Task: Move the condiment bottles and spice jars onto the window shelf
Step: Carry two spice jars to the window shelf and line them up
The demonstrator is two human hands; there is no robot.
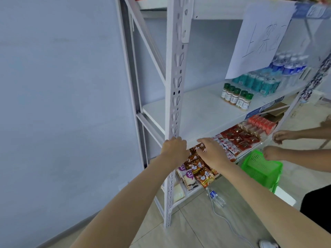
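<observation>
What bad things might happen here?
1. A water bottle and a cable lie on the floor by the rack; someone might trip.
2. The spice jars stand close together; reaching for one might knock others over.
3. Another person's hands work close by; arms might bump.

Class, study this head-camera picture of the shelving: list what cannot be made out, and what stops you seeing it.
- Spice jars: label print too small and blurred.
- Paper sign: handwriting cut short at its curled right side.
- Left hand fingertips: hidden behind the upright post.
- Snack packets: rear rows hidden under the shelf board.
- Top shelf goods: cut off by the frame's upper edge.
</observation>
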